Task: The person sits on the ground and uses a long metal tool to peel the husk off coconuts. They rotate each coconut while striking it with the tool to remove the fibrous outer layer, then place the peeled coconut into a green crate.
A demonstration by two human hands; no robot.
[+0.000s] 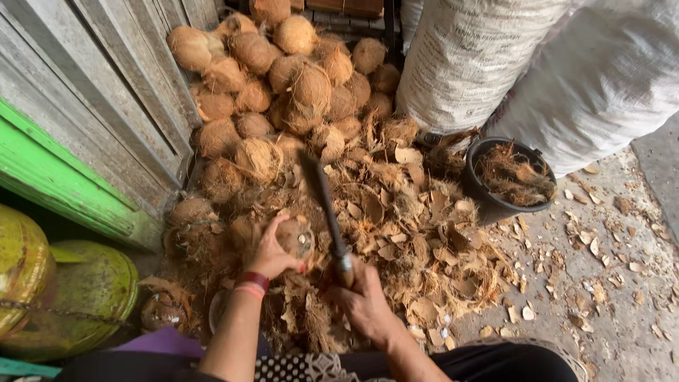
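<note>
Left hand [269,253]: fingers curled over a brown coconut [293,237], pressing it down on the heap of husk scraps; red and pink bands at the wrist; the coconut lies low in the middle of the view, just left of the blade, a pale chipped patch showing on its near side.

Right hand [364,301]: closed fully round the handle of a long dark knife [324,205]; the blade points away from the person, slanting up and left, its edge just beside the coconut; whether it touches cannot be told.

Husk scraps [417,233]: a thick litter of shell chips and fibre, spread on the floor from the hands toward the right.

Pile of coconuts [283,78]: many fibrous whole ones, stacked against a grey wooden wall [106,78] beyond the hands.

Black basin [472,177]: round, holding loose fibre, right of the pile, at the foot of the sacks.

White sacks [495,56]: two, large and full, upper right.

Green board [56,177]: along the foot of the wall, left.

Yellow-green cylinders [78,290]: two, lower left, a chain across them.
</note>
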